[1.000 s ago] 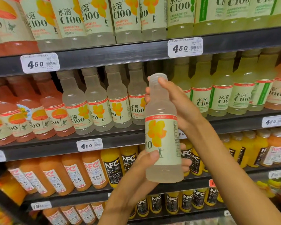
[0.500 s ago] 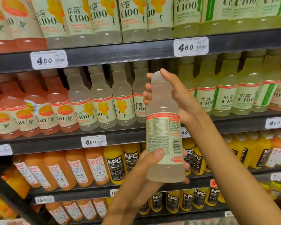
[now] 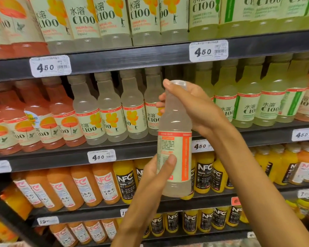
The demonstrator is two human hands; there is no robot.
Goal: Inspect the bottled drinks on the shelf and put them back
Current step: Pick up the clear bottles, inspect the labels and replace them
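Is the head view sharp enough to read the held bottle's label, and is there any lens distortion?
Head view: the bottle is soft and its small print unreadable; the shelf edges bow with wide-angle distortion; lighting is even, with no strong glare.

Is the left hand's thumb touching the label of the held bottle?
Touching. The head view shows the left hand with its thumb pressed flat against the label of the held bottle, no gap visible.

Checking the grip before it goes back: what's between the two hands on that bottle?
In the head view, the left hand grips the pale bottle at its lower label and the right hand holds its cap; between them shows only the bottle's bare neck, shoulder and upper label.
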